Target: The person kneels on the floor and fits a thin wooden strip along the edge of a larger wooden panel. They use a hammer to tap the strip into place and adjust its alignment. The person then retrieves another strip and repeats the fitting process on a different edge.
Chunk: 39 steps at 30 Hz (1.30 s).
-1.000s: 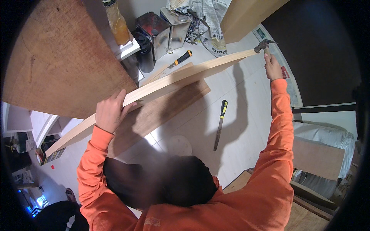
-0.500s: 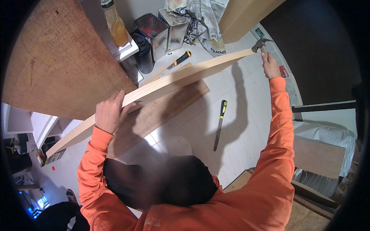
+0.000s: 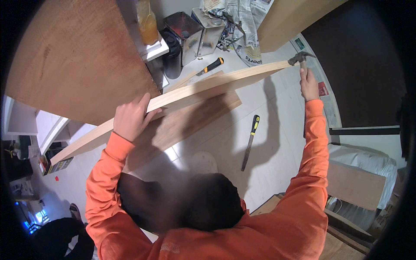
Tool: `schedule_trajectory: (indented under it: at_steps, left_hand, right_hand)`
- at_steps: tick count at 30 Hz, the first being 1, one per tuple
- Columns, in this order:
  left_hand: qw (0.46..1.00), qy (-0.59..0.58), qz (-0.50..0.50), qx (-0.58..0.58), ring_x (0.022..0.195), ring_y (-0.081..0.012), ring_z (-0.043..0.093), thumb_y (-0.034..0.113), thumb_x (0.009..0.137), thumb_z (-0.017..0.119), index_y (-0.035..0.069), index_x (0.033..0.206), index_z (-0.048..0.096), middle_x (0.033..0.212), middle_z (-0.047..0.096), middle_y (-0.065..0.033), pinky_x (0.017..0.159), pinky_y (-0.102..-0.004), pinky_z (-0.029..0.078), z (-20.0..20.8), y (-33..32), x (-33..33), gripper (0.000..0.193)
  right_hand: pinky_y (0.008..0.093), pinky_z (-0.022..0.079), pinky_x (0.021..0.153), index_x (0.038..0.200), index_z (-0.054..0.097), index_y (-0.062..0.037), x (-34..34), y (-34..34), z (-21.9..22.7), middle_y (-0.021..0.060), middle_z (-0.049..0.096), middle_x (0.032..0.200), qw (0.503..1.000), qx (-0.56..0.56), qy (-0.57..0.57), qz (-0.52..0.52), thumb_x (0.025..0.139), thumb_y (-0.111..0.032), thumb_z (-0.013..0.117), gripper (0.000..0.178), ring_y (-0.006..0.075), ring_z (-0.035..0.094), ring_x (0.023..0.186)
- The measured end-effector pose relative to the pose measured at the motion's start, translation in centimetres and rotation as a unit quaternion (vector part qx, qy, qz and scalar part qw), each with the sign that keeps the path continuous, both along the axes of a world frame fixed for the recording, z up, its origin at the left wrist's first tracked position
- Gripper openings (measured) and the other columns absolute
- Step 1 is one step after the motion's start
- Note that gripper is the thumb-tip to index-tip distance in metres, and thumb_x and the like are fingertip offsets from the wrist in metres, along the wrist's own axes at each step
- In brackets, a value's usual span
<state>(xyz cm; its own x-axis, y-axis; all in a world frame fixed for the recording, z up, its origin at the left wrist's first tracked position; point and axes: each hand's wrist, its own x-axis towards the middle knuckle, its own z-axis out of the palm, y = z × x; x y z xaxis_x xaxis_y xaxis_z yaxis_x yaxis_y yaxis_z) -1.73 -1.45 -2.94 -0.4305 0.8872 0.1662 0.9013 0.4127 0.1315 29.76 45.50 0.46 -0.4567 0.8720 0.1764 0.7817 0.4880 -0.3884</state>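
Note:
A long pale wooden board [image 3: 225, 80] slants across the view, rising from lower left to upper right. My left hand [image 3: 132, 118] grips its edge left of the middle, thumb on the near side and fingers over the top. My right hand [image 3: 309, 86] is wrapped round the handle of a claw hammer [image 3: 301, 58], arm stretched out. The hammer's head is at the board's far right end; whether it touches cannot be made out. Below the board, a file [image 3: 251, 141] with a black and yellow handle lies on the floor.
A brown plank [image 3: 223, 104] lies on the white tiled floor under the board. Beyond are an orange-and-black-handled tool [image 3: 211, 66], a dark bottle [image 3: 172, 58], metal cans [image 3: 211, 41] and newspaper [image 3: 247, 28]. A large wooden panel [image 3: 80, 60] stands left; a dark panel [image 3: 359, 65] is right.
The view has shifted and turned slightly, so the surroundings sit a little farther right. Both hands keep their grips, and the hammer's head stays by the board's right end.

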Motion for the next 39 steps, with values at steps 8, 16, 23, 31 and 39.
schedule_trajectory:
  at_steps: [8,16,23,31,39]
  left_hand:
    - [0.999,-0.021,-0.017,0.025,0.068,-0.0372,0.064,0.050,0.091,0.065,0.005,0.095,0.053,0.076,0.062,-0.0141,0.057,-0.0461,0.049,-0.1,-0.2,-0.3,0.046]
    - [0.999,-0.019,-0.028,0.039,0.072,-0.0375,0.066,0.046,0.091,0.065,0.004,0.100,0.054,0.084,0.065,-0.0159,0.060,-0.0467,0.051,-0.1,-0.6,-0.1,0.045]
    - [0.999,-0.006,-0.031,0.033,0.075,-0.0366,0.066,0.046,0.090,0.065,0.003,0.106,0.055,0.090,0.066,-0.0155,0.062,-0.0459,0.053,-0.4,-1.1,-0.4,0.047]
    - [0.999,0.002,0.009,0.052,0.075,-0.0364,0.066,0.048,0.088,0.067,0.001,0.104,0.056,0.089,0.064,-0.0155,0.063,-0.0445,0.053,-0.4,-5.3,-1.8,0.050]
    - [0.989,0.077,0.113,0.064,0.074,-0.0324,0.061,0.057,0.083,0.070,0.003,0.093,0.057,0.077,0.057,-0.0119,0.066,-0.0417,0.046,-0.5,-11.6,-2.6,0.057]
  right_hand:
    - [0.0538,0.047,0.077,0.114,0.056,-0.0062,-0.9,-2.6,0.1,0.0287,0.065,0.094,0.999,-0.024,0.011,0.026,0.103,-0.043,0.047,0.039,0.0512,0.062,0.093]
    - [0.0525,0.047,0.079,0.113,0.055,-0.0048,-2.0,-4.5,0.3,0.0277,0.065,0.093,0.999,-0.030,-0.004,0.030,0.103,-0.044,0.047,0.041,0.0490,0.062,0.092]
    - [0.0510,0.047,0.079,0.117,0.055,-0.0049,-2.6,-5.6,0.0,0.0277,0.065,0.094,0.999,-0.010,-0.018,0.041,0.104,-0.043,0.047,0.041,0.0486,0.062,0.092]
    - [0.0494,0.047,0.075,0.119,0.055,-0.0043,-3.8,-8.8,0.5,0.0262,0.064,0.088,0.998,-0.019,-0.009,0.056,0.104,-0.042,0.047,0.041,0.0464,0.063,0.085]
    - [0.0446,0.046,0.064,0.110,0.055,-0.0046,-4.7,-11.5,0.8,0.0156,0.058,0.070,0.998,-0.036,0.025,0.044,0.105,-0.041,0.046,0.038,0.0320,0.061,0.066]
